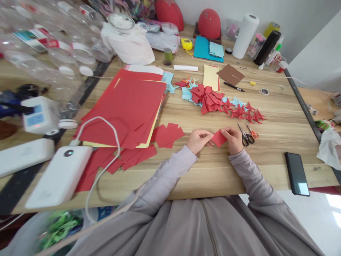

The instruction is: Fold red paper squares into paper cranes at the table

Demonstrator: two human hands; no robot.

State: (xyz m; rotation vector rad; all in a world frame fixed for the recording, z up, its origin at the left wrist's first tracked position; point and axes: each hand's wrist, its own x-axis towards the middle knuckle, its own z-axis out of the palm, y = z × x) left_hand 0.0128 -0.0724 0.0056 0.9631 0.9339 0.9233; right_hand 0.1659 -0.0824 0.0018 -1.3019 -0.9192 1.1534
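Observation:
A small square of red paper [220, 138] is held between my two hands above the front part of the table. My left hand [199, 140] pinches its left corner between thumb and fingers. On the other side, my right hand [233, 139] grips the upper right edge, thumb on top. Just right of that hand lie black-handled scissors [247, 138] and a smaller orange-handled pair [254, 133]. Beyond the hands is a heap of folded red paper pieces [206, 97], with light blue ones [236, 101] among them. Cut red squares [168, 135] lie to the left.
Large red sheets [128, 103] are stacked at left. White power banks [61, 176] with a cable stand nearer me. Plastic bottles [61, 53] crowd the far left. A phone [297, 173] lies near the right front edge. A paper roll [245, 35] stands at the back.

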